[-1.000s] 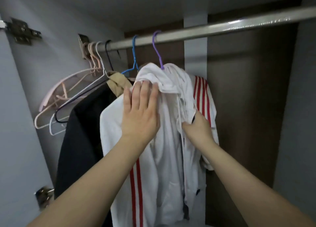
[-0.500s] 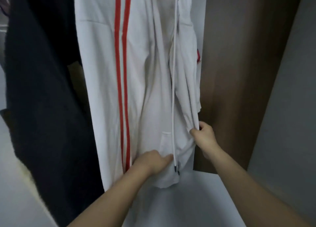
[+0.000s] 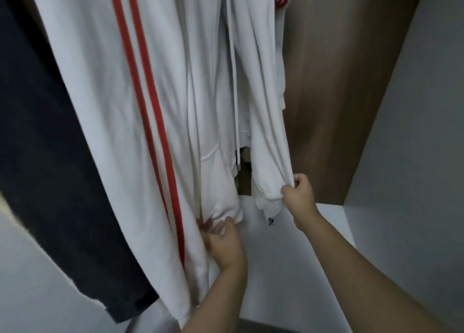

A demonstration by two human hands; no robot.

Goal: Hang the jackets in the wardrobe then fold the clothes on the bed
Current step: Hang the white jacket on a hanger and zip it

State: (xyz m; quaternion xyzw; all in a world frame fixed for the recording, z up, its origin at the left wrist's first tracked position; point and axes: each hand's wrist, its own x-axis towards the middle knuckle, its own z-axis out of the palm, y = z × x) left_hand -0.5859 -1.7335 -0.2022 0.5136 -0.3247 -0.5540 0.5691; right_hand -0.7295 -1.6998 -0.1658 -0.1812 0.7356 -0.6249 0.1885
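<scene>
A white jacket [image 3: 105, 86] with two red stripes down its sleeve hangs inside the wardrobe, its front open and a white drawstring dangling in the gap. My left hand [image 3: 223, 244] grips the bottom hem of the left front panel. My right hand [image 3: 298, 194] pinches the hem of the right front panel, held apart from the left one. The hanger and rail are out of view above.
A dark jacket [image 3: 42, 144] hangs just left of the white one. The wardrobe's brown back panel [image 3: 334, 81] stands behind, a grey side wall [image 3: 414, 131] on the right, and the white wardrobe floor [image 3: 281, 257] lies below the hems.
My view and both hands dropped from the jacket's shoulders to its bottom hem. Since half a second ago, the two front panels have been drawn further apart.
</scene>
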